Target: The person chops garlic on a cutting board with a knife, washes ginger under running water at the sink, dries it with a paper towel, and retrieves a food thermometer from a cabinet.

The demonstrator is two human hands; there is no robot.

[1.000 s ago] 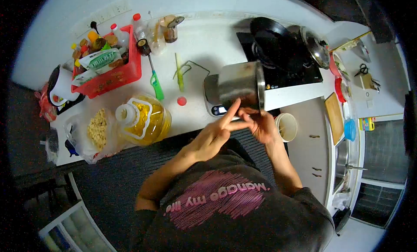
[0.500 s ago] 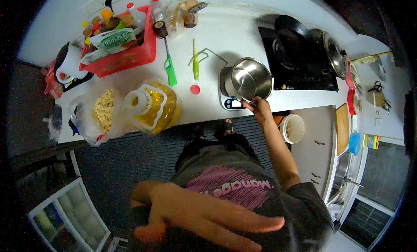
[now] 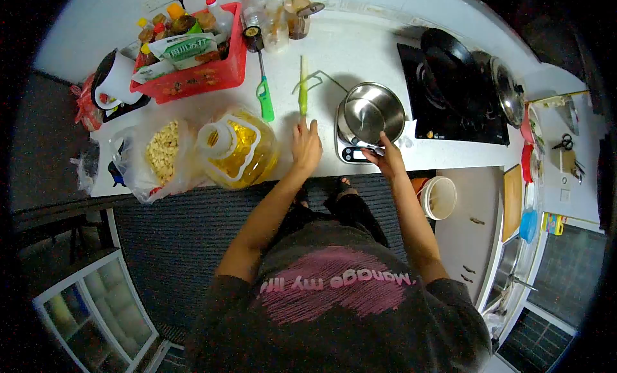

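A steel pot, its inside visible, is at the kitchen scale. My right hand grips the pot's near edge, thumb at the rim. My left hand is on the counter just below a green stalk, fingers drawn together; whatever lies under the fingertips is hidden. The red cap cannot be seen. To the left stands a large bottle of yellow oil with its mouth uncovered. Between stalk and bottle lies a green lighter.
A plastic bag of peeled cloves or nuts lies at the left, below a red basket of bottles. Jars stand at the back. A black cooktop with a pan is at the right; a white bucket is below the counter edge.
My left hand has moved from low in front of my body up to the counter, over the spot where the red cap lay. My right hand stays on the pot. The view has shifted slightly.
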